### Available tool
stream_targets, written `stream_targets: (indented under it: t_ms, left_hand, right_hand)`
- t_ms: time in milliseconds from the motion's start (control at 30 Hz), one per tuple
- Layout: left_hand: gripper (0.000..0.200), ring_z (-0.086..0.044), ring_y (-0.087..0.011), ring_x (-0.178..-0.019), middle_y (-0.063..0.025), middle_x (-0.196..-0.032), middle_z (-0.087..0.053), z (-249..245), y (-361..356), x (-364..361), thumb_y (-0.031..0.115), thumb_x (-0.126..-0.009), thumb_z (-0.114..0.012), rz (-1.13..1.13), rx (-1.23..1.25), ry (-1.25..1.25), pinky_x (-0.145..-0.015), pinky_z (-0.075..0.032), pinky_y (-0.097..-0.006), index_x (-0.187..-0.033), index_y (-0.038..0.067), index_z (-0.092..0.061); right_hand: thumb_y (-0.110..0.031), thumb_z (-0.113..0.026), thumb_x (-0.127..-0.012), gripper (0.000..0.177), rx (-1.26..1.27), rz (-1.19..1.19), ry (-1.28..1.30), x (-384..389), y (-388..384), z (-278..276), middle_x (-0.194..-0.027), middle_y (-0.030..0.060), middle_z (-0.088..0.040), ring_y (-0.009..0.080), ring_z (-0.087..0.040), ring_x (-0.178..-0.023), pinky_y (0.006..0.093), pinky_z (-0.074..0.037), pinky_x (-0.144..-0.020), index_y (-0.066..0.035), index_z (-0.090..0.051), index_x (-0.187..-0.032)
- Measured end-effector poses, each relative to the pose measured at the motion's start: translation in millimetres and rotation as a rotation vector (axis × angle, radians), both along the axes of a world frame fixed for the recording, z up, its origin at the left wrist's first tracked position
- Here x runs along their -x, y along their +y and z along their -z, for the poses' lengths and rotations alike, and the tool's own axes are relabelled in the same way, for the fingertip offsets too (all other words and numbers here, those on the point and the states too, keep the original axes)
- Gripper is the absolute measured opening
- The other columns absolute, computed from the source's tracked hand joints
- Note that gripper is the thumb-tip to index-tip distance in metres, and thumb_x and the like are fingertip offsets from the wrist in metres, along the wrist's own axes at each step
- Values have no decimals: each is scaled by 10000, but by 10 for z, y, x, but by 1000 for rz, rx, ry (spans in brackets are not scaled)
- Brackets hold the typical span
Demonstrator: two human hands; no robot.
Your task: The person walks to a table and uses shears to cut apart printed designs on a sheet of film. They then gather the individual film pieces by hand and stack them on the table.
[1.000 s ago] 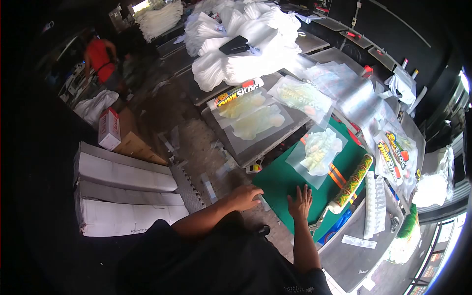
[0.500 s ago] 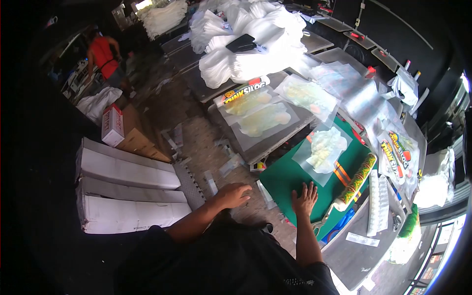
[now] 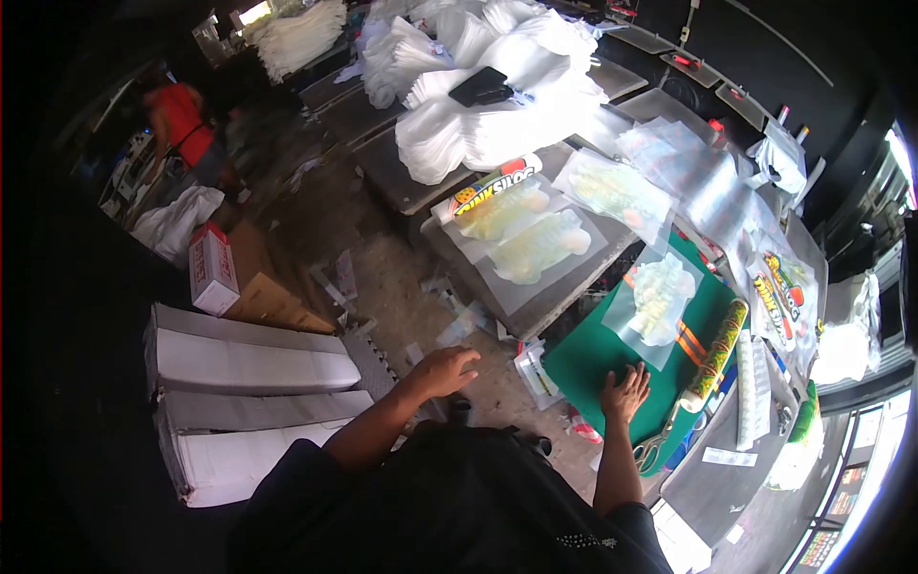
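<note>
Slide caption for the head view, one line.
Right hand on green sheet beside scissors; left hand held off it.

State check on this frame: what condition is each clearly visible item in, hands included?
Left hand: raised, fingers slightly bent
Right hand: over the green surface, fingers spread
Green surface: flat
Translucent sheet: laid flat, printed
Patterned roll: rolled up
Lettered roll: rolled up
Scissors: lying down; blade opening unclear
White bundles: heaped

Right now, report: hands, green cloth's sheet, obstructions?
Left hand empty, above floor. Right hand on green cloth. Translucent sheet beyond it, uncovered. Scissors, patterned roll right of that hand.
</note>
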State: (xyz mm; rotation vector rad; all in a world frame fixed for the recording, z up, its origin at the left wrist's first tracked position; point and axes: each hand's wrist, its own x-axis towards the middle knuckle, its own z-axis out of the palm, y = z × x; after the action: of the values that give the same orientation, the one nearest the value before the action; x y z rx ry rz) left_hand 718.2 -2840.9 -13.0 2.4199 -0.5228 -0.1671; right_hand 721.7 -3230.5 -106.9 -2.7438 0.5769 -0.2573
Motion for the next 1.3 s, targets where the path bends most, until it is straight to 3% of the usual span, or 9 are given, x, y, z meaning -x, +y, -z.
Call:
stream_targets:
  t_ms: [467, 733, 833, 867, 900, 1033, 1100, 1233, 1300]
  left_hand:
    - [339, -598, -346, -980, -163, -1063, -628, 57, 1013, -333, 240, -833, -634, -16, -22, 22, -838, -477, -418, -1118, 64, -579]
    - [371, -594, -337, -1005, -154, -1091, -624, 224, 1016, -287, 254, -832, -631, -31, 15, 163, -859, -473, -400, -1139, 54, -572]
    - [371, -598, -340, -995, -158, -1095, -622, 345, 919, -290, 259, -830, -633, -30, 12, 209, -855, -473, -402, -1139, 62, -574]
    - [373, -599, -340, -993, -156, -1085, -627, 331, 864, -277, 252, -827, -638, -23, -22, 214, -853, -473, -405, -1141, 64, -570]
    - [375, -601, -340, -991, -153, -1074, -632, 327, 800, -281, 246, -823, -644, -19, -55, 216, -852, -473, -408, -1144, 66, -566]
    - [378, -604, -340, -989, -154, -1059, -637, 301, 432, -424, 232, -822, -647, 13, -56, 231, -844, -476, -411, -1148, 63, -554]
    - [377, -608, -343, -979, -168, -1047, -637, 189, 130, -547, 221, -821, -647, 71, -72, 160, -829, -481, -413, -1151, 68, -548]
    - [366, -608, -345, -973, -182, -1042, -634, 54, -511, -603, 211, -819, -649, 117, 33, 95, -824, -483, -411, -1137, 56, -554]
    - [361, -604, -343, -985, -180, -1045, -634, -53, -758, -545, 201, -816, -653, 114, 41, 80, -837, -476, -412, -1123, 35, -560]
  right_hand:
    - [-347, -545, -867, 463, 12, 269, 72, -232, 305, 1, -1470, 104, -328, 333, -243, -1371, 525, -208, -1085, -93, -472, -1247]
    - [-333, -573, -848, 496, 38, 265, 111, -260, 247, -9, -1456, 94, -334, 323, -274, -1349, 512, -249, -1068, -92, -458, -1266]
    - [-347, -625, -820, 561, -71, 307, 253, -368, 392, -304, -1466, 136, -314, 353, -260, -1354, 507, -264, -1071, -116, -451, -1300]
    - [-308, -660, -801, 600, -229, 95, 328, -436, 380, -528, -1462, 165, -305, 372, -309, -1325, 492, -291, -1064, -135, -441, -1331]
    - [-139, -682, -789, 630, -340, -150, -159, -557, 356, -310, -1447, 170, -323, 359, -454, -1224, 439, -425, -969, -144, -422, -1363]
    - [99, -644, -759, 819, -584, -685, -970, -735, 1028, -1911, -1345, 214, -427, 239, -612, -958, 313, -546, -732, -143, -269, -1446]
    - [30, -676, -746, 761, -660, -642, -991, -807, 986, -2057, -1274, 211, -488, 206, -644, -827, 443, -372, -1002, -90, -323, -1409]
    - [-92, -691, -761, 562, -576, -396, -568, -954, 570, -2139, -1179, 200, -555, 346, -617, -929, 406, -411, -968, -11, -474, -1273]
    - [-168, -742, -718, 503, -370, -326, -537, -1108, 132, -1202, -1055, 220, -580, 366, -555, -1008, 372, -451, -909, 14, -565, -1153]
